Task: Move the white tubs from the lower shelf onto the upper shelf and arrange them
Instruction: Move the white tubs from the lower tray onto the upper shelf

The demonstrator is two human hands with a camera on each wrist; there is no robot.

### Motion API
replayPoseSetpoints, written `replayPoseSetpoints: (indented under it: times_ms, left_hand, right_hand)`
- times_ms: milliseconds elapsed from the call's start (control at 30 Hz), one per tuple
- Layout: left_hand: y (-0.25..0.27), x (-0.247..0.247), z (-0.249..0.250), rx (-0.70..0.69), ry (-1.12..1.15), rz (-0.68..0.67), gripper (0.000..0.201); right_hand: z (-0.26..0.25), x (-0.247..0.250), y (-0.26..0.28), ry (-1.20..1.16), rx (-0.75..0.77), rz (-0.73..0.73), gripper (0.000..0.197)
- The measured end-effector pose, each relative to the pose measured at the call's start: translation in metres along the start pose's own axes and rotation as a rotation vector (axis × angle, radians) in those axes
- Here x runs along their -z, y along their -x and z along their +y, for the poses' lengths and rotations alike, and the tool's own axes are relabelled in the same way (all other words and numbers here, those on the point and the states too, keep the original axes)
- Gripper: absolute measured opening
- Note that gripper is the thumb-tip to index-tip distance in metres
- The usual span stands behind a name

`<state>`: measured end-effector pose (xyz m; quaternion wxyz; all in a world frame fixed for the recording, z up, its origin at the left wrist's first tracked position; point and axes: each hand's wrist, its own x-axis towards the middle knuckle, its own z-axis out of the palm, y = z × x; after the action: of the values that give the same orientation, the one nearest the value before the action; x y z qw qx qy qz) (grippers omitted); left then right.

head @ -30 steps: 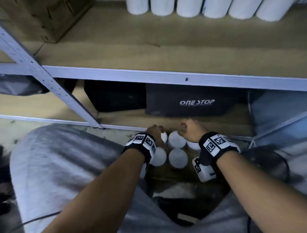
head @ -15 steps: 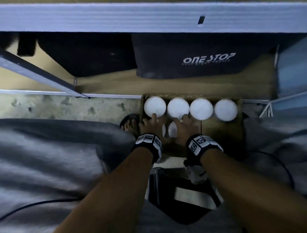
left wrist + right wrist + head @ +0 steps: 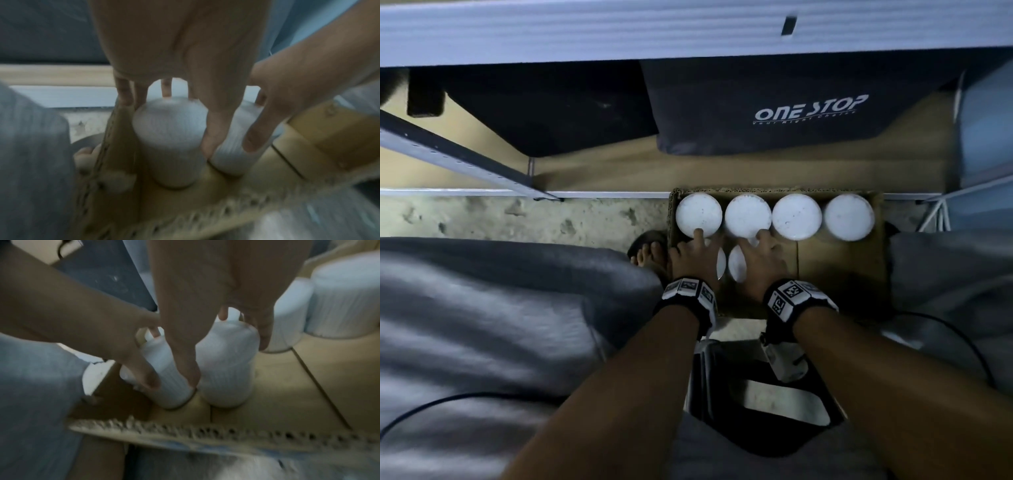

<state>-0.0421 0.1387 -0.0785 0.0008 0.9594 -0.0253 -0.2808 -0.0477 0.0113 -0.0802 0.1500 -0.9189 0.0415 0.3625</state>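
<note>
Several white tubs [image 3: 796, 216] stand in a back row in a cardboard tray [image 3: 839, 274] on the floor, in front of the lower shelf. Two more tubs stand in the front row under my hands. My left hand [image 3: 695, 257] reaches down over the left front tub [image 3: 170, 142], thumb on one side and fingers behind it. My right hand [image 3: 760, 260] grips the right front tub [image 3: 226, 366] the same way. Both tubs rest upright on the cardboard, side by side and almost touching.
A grey shelf beam [image 3: 619, 31] crosses the top, with a slanted brace [image 3: 458, 154] at left. A black bag marked ONE STOP [image 3: 774, 102] sits on the lower shelf behind the tray. My sandalled foot [image 3: 650, 253] is left of the tray, grey-clad knees on both sides.
The head view has tilted down and lost the upper shelf. Both hands have settled lower over the two front tubs, with fingers closing round them.
</note>
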Motion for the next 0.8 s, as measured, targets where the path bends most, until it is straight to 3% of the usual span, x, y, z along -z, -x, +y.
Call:
replayPoseSetpoints:
  times_ms: [167,300,400,533,667,800]
  left_hand:
    - [0.011,0.035,-0.001,-0.085,0.137,-0.186,0.08]
    - [0.014,0.065,0.002,-0.087,0.185,-0.209,0.093]
    - [0.018,0.092,0.009,-0.122,0.086,-0.23,0.095]
    - [0.034,0.137,0.014,-0.195,0.074,-0.112,0.094]
    - [0.058,0.182,0.018,-0.237,0.114,-0.006,0.094]
    - [0.093,0.23,0.022,-0.28,0.123,0.072,0.09]
  right_hand:
    - [0.0,0.02,0.014,-0.003,0.012,-0.012,0.076]
    - [-0.003,0.051,0.026,0.037,0.017,-0.02,0.084]
    - [-0.005,0.083,0.038,0.063,0.012,-0.034,0.094]
    - [-0.006,0.126,0.064,0.05,0.061,-0.004,0.104]
    - [-0.005,0.167,0.106,0.005,0.1,0.131,0.088]
    - [-0.007,0.205,0.15,0.002,0.143,0.234,0.085]
